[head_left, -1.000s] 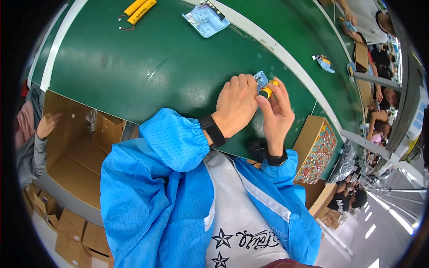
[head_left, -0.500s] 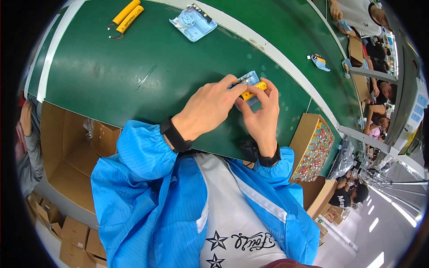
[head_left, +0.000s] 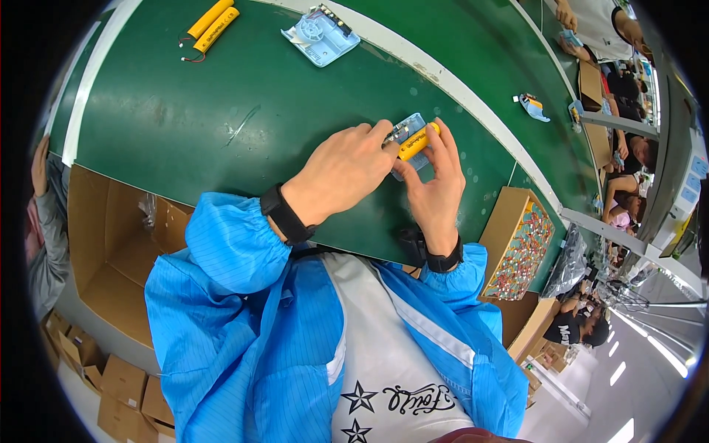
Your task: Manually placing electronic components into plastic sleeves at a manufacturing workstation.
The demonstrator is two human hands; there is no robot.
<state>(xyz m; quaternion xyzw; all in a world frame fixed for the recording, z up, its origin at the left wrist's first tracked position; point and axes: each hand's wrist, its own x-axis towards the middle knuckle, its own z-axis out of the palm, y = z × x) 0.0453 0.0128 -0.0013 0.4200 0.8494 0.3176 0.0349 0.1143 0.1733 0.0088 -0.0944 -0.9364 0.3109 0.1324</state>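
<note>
A yellow cylindrical battery (head_left: 415, 145) lies slantwise over a light-blue plastic housing (head_left: 416, 120) on the green bench. My right hand (head_left: 437, 184) grips the battery between thumb and fingers. A small circuit board (head_left: 399, 133) shows along the housing's left side. My left hand (head_left: 336, 173) is closed over that side, its fingertips pressed together beside the board; what they pinch is hidden. Farther off rests another light-blue housing (head_left: 325, 46), open side up, with a dark board at its edge. At the far left, two yellow batteries (head_left: 216, 29) with thin wires lie side by side.
Right of my hands stands a cardboard box (head_left: 521, 247) full of small wired parts. A large open carton (head_left: 111, 251) sits below the bench's left edge. Beyond the white strip (head_left: 458, 85) lies another light-blue assembly (head_left: 532, 108). Co-workers sit at the right; a person's hand (head_left: 40, 166) shows at far left.
The battery has shifted slightly and shows more between my hands. My left wrist has moved a little left. At the far left, the other person's hand has risen to the bench edge.
</note>
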